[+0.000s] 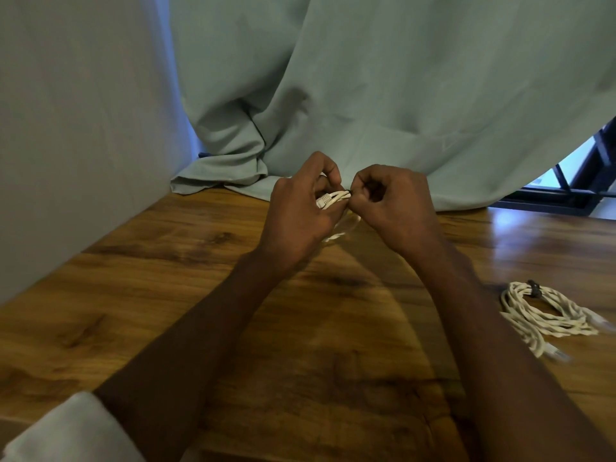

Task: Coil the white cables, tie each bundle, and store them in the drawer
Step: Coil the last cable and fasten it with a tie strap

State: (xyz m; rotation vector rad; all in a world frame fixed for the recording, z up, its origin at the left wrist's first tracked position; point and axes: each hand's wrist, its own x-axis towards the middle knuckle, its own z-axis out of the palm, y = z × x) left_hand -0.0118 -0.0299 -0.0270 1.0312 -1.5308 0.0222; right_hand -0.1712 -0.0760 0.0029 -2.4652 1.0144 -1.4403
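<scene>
My left hand (300,208) grips a coiled white cable (333,198) above the far middle of the wooden table (166,295); its plug ends stick out between the fingers and a loop hangs below. My right hand (390,205) pinches a small dark tie at the bundle, right beside the left fingertips. A second white cable bundle (546,315), bound with a dark tie (534,289), lies on the table at the right. No drawer is in view.
A pale green curtain (366,95) drapes onto the table's far edge behind my hands. A grey wall (66,128) borders the table on the left. A dark window frame (573,188) shows at the far right. A light sleeve (66,435) sits at the bottom left.
</scene>
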